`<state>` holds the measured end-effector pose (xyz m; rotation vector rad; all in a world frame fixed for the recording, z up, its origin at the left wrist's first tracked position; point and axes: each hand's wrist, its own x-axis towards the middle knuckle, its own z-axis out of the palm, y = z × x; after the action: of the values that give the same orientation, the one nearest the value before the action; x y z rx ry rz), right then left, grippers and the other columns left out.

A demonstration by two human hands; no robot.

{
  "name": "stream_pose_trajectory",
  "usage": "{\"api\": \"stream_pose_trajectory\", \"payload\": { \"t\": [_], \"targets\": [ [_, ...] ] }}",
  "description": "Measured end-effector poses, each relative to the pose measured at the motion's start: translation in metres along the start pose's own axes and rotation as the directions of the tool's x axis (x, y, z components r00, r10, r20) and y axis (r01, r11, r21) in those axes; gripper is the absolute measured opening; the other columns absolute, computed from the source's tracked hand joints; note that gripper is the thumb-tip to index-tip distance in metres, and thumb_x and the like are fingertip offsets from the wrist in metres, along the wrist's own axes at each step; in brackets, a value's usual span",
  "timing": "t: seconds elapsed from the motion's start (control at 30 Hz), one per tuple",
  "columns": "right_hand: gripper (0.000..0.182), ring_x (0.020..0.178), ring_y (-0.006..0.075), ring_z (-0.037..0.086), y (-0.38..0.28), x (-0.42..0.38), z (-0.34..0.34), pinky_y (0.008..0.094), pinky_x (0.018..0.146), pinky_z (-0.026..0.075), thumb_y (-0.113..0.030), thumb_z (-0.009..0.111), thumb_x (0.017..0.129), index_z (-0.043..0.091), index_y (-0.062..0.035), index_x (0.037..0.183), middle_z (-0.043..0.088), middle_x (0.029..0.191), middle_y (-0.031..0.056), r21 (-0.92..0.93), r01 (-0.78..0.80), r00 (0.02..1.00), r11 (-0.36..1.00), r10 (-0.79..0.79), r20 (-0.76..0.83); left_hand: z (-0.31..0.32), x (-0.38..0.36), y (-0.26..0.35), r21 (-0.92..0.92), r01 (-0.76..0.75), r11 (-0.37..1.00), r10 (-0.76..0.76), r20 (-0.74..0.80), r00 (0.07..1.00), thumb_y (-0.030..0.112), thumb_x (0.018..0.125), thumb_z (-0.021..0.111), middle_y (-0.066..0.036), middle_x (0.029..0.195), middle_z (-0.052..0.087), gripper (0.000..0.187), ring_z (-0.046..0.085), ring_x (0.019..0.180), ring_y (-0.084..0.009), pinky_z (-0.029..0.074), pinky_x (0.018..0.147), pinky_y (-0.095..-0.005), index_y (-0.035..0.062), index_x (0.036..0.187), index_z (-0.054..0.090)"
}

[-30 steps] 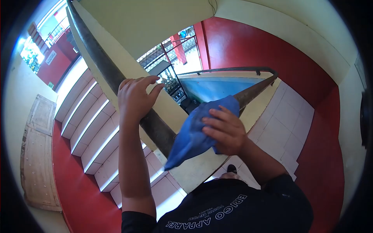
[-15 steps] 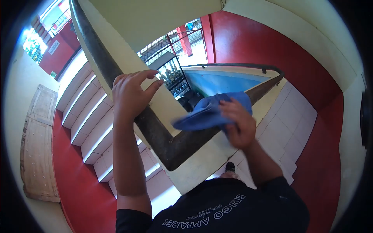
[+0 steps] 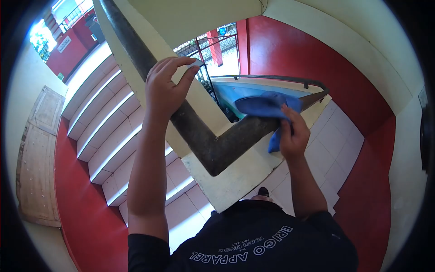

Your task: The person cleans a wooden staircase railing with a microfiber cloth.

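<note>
A blue cloth [image 3: 272, 104] hangs over the right part of the dark handrail [image 3: 213, 154], which bends in a V shape in front of me. My right hand [image 3: 295, 133] grips the cloth at its right side, and a loose end dangles below the rail. My left hand [image 3: 170, 88] is raised at the rail's left arm, thumb and forefinger apart in a curve. Nothing clear shows in it. Whether its underside touches the rail is hidden.
Tiled stairs [image 3: 108, 131] run along the left beside a red wall band. A cream low wall [image 3: 226, 190] carries the rail. More tiled steps [image 3: 335, 131] lie to the right. A wooden panel [image 3: 41, 158] is at the far left, with metal grillwork [image 3: 222, 50] beyond the rail.
My right hand and the blue cloth have moved right along the rail, and a loose end now hangs below it. My left hand sits slightly higher and farther right in view.
</note>
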<state>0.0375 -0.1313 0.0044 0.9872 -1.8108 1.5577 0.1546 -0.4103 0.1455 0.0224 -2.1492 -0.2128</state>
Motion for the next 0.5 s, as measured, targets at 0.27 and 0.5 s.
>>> {"api": "stream_pose_trajectory", "payload": {
  "t": [0.27,0.5],
  "targets": [
    [0.021,0.089,0.0115,0.06,0.017,-0.007,0.001,0.0284,0.083,0.049,-0.014,0.063,0.1,0.068,0.0017,0.113,0.069,0.096,0.0077,0.195,-0.219,0.975,0.956,0.224,-0.003,-0.074,-0.062,0.128,-0.989,0.067,-0.134,0.48,-0.006,0.877,0.078,0.086,0.051,-0.003,0.07,0.063,0.071,0.058,0.056,-0.0177,0.043,0.073,-0.0378,0.0093,0.099,0.067],
    [0.028,0.094,0.0084,0.058,0.02,-0.009,0.005,0.0243,0.087,0.046,-0.021,0.059,0.104,0.066,0.0035,0.116,0.068,0.102,0.0032,0.339,-0.301,0.948,0.891,0.318,0.006,-0.088,-0.089,0.165,-0.871,0.046,-0.49,0.394,-0.173,0.903,0.089,0.08,0.045,0.001,0.06,0.053,0.089,0.049,0.044,-0.0181,0.033,0.062,-0.0322,0.0075,0.107,0.066]
  ]
}}
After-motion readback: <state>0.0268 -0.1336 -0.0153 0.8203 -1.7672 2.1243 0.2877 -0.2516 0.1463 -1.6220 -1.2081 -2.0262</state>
